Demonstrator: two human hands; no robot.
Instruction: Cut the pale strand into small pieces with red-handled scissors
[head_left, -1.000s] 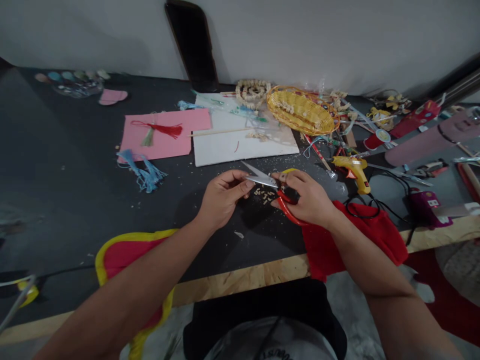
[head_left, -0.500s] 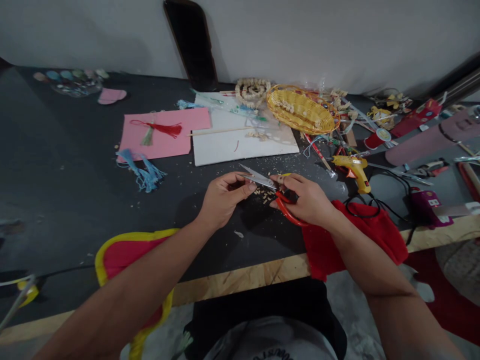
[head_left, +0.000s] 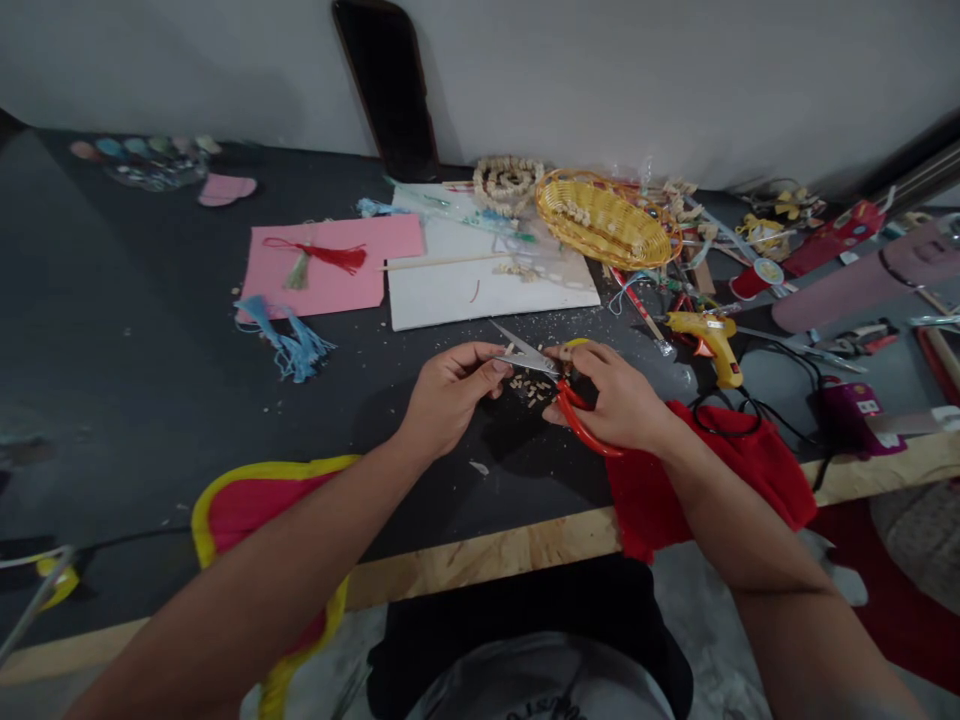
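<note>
My right hand (head_left: 619,400) grips scissors (head_left: 529,360) with red handles, their blades spread apart and pointing left. Something small and brownish shows at its index fingertip, too small to name. Thumb and fingers of my left hand (head_left: 450,395) are pinched at the blade tips, on a small pale piece (head_left: 511,349) that sits between the blades. Below the blades, several cut pale bits (head_left: 534,388) lie scattered on the dark tabletop (head_left: 360,400).
Behind the hands are a white board (head_left: 435,300), pink sheets (head_left: 330,285) with tassels (head_left: 296,350), and a yellow wicker basket (head_left: 600,225). To the right lie a yellow glue gun (head_left: 709,345), red cloth (head_left: 697,470) and a pink bottle (head_left: 855,280). A phone (head_left: 386,90) leans on the wall.
The scissor blades have opened wider and shifted slightly right. The pale piece now shows between them. Both hands stay in almost the same place.
</note>
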